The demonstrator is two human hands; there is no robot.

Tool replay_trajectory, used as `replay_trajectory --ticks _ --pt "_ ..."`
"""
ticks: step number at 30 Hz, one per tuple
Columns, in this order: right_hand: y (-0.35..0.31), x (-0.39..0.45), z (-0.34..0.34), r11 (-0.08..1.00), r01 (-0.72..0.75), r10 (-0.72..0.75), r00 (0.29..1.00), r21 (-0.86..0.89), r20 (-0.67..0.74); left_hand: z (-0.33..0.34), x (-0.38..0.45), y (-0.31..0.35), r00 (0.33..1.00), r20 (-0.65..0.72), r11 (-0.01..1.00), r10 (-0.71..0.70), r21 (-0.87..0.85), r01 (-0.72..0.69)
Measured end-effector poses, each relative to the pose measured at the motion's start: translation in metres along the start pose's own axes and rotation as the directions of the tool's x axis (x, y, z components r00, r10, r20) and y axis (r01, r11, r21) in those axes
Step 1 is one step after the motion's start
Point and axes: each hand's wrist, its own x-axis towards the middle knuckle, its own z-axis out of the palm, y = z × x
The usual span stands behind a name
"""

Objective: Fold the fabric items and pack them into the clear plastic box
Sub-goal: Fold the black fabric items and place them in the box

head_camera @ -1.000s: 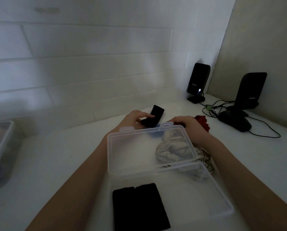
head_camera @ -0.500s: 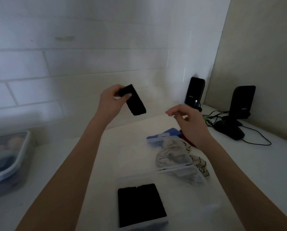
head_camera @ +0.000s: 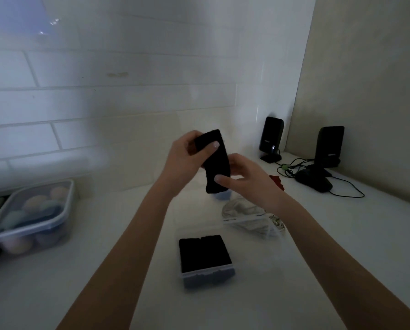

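Observation:
I hold a small black fabric piece [head_camera: 217, 160] up above the table with both hands. My left hand [head_camera: 187, 156] pinches its top end, thumb across the front. My right hand [head_camera: 244, 177] grips its lower end. Below, the clear plastic box [head_camera: 230, 271] sits open on the white table, with two folded black fabric pieces [head_camera: 204, 252] side by side in its left part. A grey-white crumpled fabric [head_camera: 242, 208] lies behind the box's far rim. A blue item [head_camera: 221, 196] and a red fabric [head_camera: 276, 182] lie further back.
A lidded clear container [head_camera: 30, 217] with pastel round items stands at the left. Two black speakers [head_camera: 271, 139] [head_camera: 328, 148], a black mouse [head_camera: 314, 183] and cables [head_camera: 292, 166] fill the back right corner. A tiled wall runs along the back.
My left hand lifted the black piece off the table. My right hand came up and took hold of its lower end. The box lid that stood upright is no longer raised.

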Motion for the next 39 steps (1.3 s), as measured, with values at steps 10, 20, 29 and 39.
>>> replay_trajectory --ticks 10,20,29,39 --pt "0.005 -0.032 0.006 0.978 -0.032 0.028 0.999 0.204 0.023 0.006 -0.048 -0.01 0.949 0.272 0.979 -0.158 -0.083 0.187" --pt "0.008 -0.042 0.003 0.972 0.147 -0.112 0.976 0.183 -0.185 -0.005 -0.052 -0.03 0.908 0.405 0.993 -0.11 -0.002 0.121" --pt "0.001 -0.055 0.014 0.967 0.251 -0.255 0.96 -0.043 -0.114 -0.002 -0.056 -0.032 0.96 0.28 0.976 -0.004 0.21 -0.057" --pt "-0.002 -0.06 0.019 0.947 0.297 -0.302 0.953 -0.123 -0.024 0.002 -0.062 -0.033 0.951 0.211 0.97 -0.228 -0.037 0.24"
